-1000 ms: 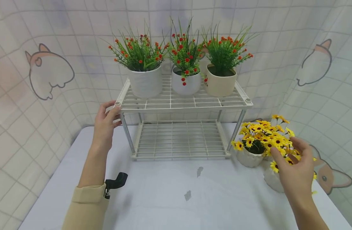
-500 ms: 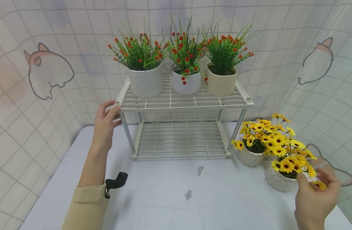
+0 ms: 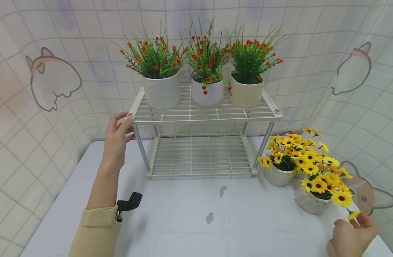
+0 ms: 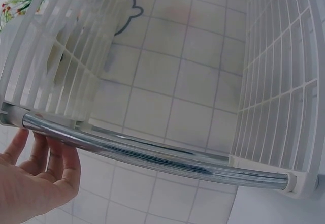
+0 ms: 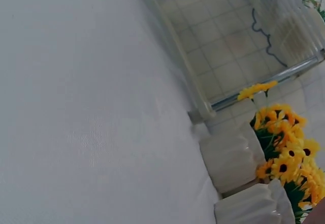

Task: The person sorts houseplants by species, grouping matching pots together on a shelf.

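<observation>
My left hand (image 3: 116, 134) grips the front left corner of a white two-tier wire shelf rack (image 3: 202, 121); in the left wrist view its fingers (image 4: 71, 168) reach behind the metal post (image 4: 162, 155). My right hand (image 3: 352, 233) is at the lower right, by a drooping yellow flower (image 3: 353, 215) of the nearer potted plant (image 3: 326, 184). Its fingers are bent close about that flower head; whether they pinch it is not visible. The farther pot of yellow flowers (image 3: 280, 176) stands beside the rack's right leg. Only a sliver of hand (image 5: 316, 216) enters the right wrist view.
On the rack's top tier stand three pots of red-flowered grass: a white pot (image 3: 161, 92), a smaller white pot (image 3: 207, 93) and a cream pot (image 3: 246, 94). Bare wire shows on the lower tier (image 3: 202, 155). Tile-patterned cloth (image 3: 96, 71) surrounds the white tabletop (image 3: 183, 228).
My right hand has moved from over the yellow flowers to their right, then down toward the table's front right. The left hand has stayed on the rack's corner; rack and pots have not moved.
</observation>
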The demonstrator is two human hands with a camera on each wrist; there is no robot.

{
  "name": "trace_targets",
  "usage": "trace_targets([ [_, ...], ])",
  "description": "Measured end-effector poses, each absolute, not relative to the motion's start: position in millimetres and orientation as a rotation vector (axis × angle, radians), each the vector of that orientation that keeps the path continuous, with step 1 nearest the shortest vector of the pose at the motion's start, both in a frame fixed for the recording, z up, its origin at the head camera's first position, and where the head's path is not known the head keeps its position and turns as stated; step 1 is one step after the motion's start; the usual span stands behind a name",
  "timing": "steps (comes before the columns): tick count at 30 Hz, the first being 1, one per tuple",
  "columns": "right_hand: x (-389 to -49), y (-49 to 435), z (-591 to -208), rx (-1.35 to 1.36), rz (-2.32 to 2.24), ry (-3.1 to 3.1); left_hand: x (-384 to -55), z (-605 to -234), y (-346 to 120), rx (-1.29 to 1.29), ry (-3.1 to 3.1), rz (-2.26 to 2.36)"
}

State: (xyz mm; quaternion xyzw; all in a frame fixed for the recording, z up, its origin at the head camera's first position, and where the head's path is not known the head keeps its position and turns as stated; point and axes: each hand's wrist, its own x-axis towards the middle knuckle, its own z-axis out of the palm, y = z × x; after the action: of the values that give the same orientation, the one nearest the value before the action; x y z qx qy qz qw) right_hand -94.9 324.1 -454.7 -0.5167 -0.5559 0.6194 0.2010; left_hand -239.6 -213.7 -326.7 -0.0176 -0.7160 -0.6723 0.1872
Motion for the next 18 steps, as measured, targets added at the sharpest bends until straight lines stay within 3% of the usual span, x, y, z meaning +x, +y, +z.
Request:
trace_targets([
  [6, -122.3, 359.4, -526.5, -1.469, 1.766, -1.669, -239.2, -327.4, -213.0, -0.051, -2.012, -1.895],
  [9, -132.2, 366.8, -540.9, -1.464, 1.789, -1.744, -239.2, -328.1, -212.6, -0.049, -2.02, -1.885],
  [18, -133.5, 322.8, -488.6, -1.353, 1.841, -1.694, -239.9, -327.3, -213.6, -0.07, -2.021, -1.882],
])
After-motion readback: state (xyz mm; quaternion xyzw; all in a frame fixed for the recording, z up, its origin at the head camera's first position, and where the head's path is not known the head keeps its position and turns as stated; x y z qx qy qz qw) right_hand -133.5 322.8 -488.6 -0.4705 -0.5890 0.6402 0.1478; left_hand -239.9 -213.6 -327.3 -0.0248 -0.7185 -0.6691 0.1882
